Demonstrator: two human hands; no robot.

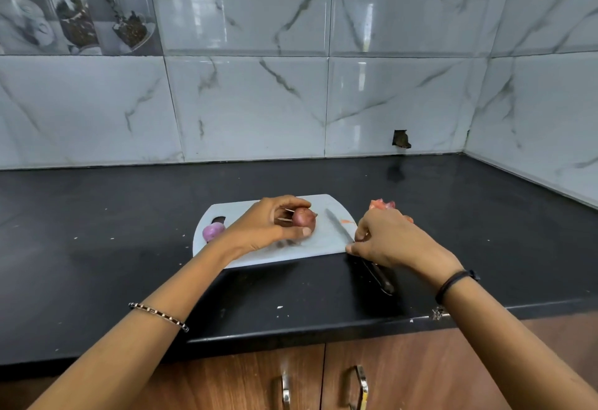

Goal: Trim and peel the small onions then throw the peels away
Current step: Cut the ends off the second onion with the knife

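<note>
— Left hand [262,228]: what does it hold?
— It pinches a small onion [304,217] between curled fingers above and the thumb below. The onion sits just over the middle of a white board [323,241]. Its skin is on, dull red-brown and dry, and pale root threads stick out toward the palm.
— And the right hand [388,241]?
— It is at the board's right edge, fingers curled down onto a knife [336,223] where blade meets handle. The blade lies flat on the board, pointing away from the person. The dark handle runs back under the hand onto the counter [129,215].
— Any other onions?
— A peeled onion [213,231], glossy purple, rests at the board's left edge beside the handle slot. A heap of pink-orange peels [382,205] lies just behind the right hand, off the board's right corner.
— How much room is there?
— The black counter stretches wide on the left and behind the board, up to a tiled wall [259,102]. On the right the wall turns a corner. The counter's front edge lies close under both forearms.
</note>
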